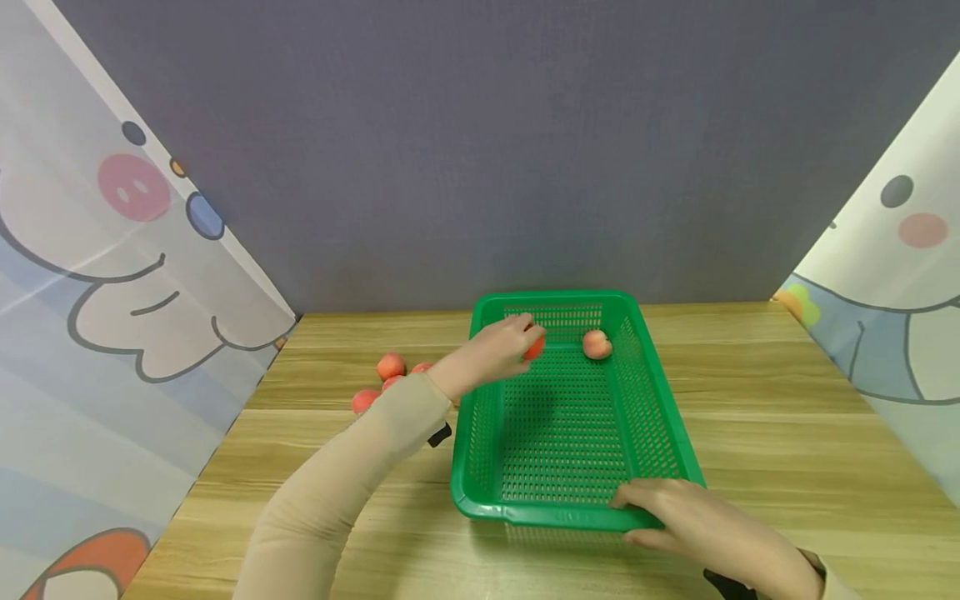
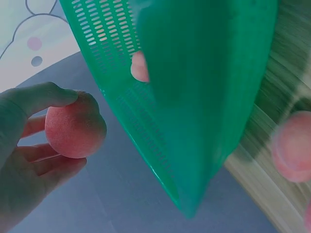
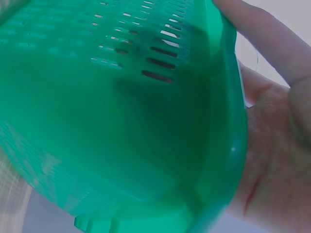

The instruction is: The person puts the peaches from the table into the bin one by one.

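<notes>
My left hand (image 1: 495, 354) pinches a red peach (image 1: 535, 347) above the left part of a green basket (image 1: 581, 518); the left wrist view has thumb and fingers around that peach (image 2: 77, 127). Another peach (image 1: 597, 344) lies inside the basket at its far right. My right hand (image 1: 686, 521) grips the near right corner of the rim, and in the right wrist view the hand (image 3: 274, 145) wraps the basket's edge (image 3: 235, 145).
Several peaches (image 1: 391, 366) lie on the wooden table (image 1: 247, 467) left of the basket, partly hidden by my left forearm. A dark grey panel (image 1: 525, 150) stands behind the table, with cartoon-printed sheets (image 1: 60, 358) on both sides.
</notes>
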